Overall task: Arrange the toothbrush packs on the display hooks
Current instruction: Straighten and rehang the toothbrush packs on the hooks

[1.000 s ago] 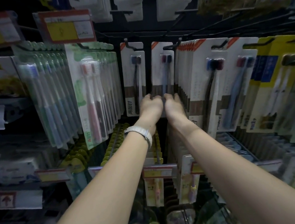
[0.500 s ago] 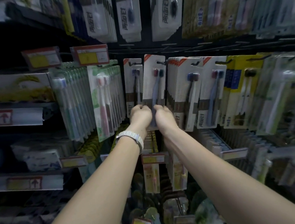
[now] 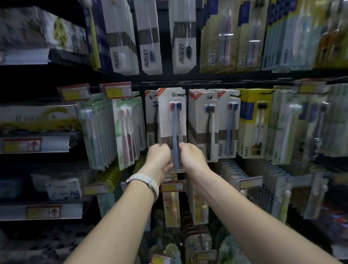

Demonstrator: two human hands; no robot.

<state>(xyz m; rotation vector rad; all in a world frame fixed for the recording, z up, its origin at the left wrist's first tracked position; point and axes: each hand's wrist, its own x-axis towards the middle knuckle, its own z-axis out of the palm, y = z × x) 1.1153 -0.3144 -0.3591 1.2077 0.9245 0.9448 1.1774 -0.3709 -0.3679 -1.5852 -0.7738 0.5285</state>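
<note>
A white toothbrush pack (image 3: pixel 172 119) with an orange corner and a blue brush stands upright in front of the middle row of the display. My left hand (image 3: pixel 159 157) grips its lower left edge and my right hand (image 3: pixel 191 155) grips its lower right edge. Its hang hole sits near the top, level with the hooks; I cannot tell whether a hook passes through it. A like pack (image 3: pixel 150 117) hangs just behind it on the left, and a thick stack of like packs (image 3: pixel 202 124) hangs on the right.
Green packs (image 3: pixel 125 128) hang to the left under red and yellow price tags (image 3: pixel 117 91). Yellow packs (image 3: pixel 254 122) and clear packs fill the right side. An upper row of white packs (image 3: pixel 147 28) hangs above. Lower hooks with small packs (image 3: pixel 172 205) sit below my wrists.
Both hands have brought the pack forward and lifted it, so it now stands in front of the row. The camera has tilted up, showing the upper row.
</note>
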